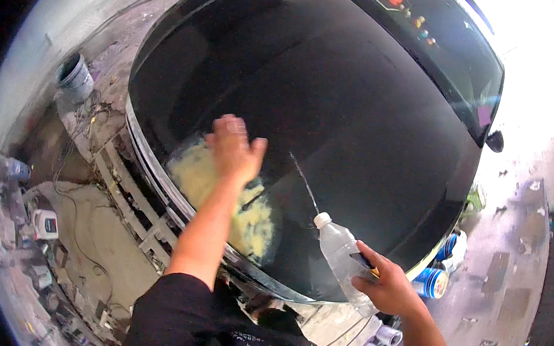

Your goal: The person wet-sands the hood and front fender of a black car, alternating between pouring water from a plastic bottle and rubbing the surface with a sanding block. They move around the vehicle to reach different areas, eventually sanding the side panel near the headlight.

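My left hand (232,151) is over the dark car hood (339,92), just above a mottled pale-yellow patch (196,171) near its front edge; the fingers are apart and slightly blurred, with nothing visible in them. In my right hand (383,285) is a clear plastic bottle (337,247) with a white cap, tilted over the hood, along with a small dark item (365,262) with a yellow part, partly hidden by the fingers. A thin stream of liquid (304,180) runs from the cap toward the hood beside my left hand.
The windscreen (449,76) and side mirror (494,140) lie at upper right. A bucket (76,77), cables (68,198) and clutter line the left. Blue-and-white cans (429,283) stand beside the hood at right, grey cylinders (387,334) near the bottom.
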The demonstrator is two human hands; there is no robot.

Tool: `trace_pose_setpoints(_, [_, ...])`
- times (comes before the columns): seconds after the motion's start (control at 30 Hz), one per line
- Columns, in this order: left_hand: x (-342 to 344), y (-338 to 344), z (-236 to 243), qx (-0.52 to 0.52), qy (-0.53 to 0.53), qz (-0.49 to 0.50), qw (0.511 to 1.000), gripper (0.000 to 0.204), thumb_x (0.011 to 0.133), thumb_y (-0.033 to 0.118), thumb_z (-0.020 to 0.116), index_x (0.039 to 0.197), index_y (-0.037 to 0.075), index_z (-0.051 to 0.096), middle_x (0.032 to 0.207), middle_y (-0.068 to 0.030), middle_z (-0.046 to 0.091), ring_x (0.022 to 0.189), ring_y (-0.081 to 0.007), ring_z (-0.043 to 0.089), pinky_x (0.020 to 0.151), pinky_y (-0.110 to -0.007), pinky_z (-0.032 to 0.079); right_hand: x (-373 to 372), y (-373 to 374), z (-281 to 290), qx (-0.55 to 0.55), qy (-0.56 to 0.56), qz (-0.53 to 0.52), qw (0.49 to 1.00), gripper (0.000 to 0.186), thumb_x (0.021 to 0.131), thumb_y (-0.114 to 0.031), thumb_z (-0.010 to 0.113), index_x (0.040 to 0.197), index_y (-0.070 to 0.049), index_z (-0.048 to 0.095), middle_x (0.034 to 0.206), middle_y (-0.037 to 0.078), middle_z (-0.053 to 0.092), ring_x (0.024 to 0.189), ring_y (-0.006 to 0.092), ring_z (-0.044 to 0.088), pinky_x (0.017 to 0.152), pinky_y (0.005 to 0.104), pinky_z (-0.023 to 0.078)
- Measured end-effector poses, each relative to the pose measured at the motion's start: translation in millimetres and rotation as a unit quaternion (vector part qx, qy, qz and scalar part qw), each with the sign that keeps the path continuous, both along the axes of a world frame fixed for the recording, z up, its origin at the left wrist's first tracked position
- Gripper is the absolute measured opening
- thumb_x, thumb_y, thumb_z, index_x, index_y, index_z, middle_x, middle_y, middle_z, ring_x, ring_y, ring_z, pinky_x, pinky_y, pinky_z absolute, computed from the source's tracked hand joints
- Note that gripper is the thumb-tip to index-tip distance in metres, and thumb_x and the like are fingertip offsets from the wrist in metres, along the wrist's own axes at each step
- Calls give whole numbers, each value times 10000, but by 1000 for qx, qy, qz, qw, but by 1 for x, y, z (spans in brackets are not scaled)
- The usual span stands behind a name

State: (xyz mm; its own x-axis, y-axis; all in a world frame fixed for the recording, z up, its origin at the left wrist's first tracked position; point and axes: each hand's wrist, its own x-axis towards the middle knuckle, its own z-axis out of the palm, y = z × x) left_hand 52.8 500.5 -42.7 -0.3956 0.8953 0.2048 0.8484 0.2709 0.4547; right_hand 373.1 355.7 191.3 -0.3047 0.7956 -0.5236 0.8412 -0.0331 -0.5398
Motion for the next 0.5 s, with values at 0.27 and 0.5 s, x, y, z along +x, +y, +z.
trace_pose_setpoints(0.27, [-130,-78,-138,110,68,74,989,858,998,516,470,1585,-14,138,1658,-250,75,1545,-386,65,1221,-561,83,-34,-24,-6,2,104,-27,994,710,891,-189,743,1515,-104,415,1273,218,625,1177,340,621,1001,392,471])
trace_pose_setpoints(0.5, [64,-131,-53,77,155,-414,894,795,848,434,668,1487,40,406,1585,-138,332,1499,-308,238,1205,-526,178,-68,-54,-17,-18,112,-51,992,696,883,-157,737,1496,-55,424,1240,216,638,1142,319,631,978,374,480])
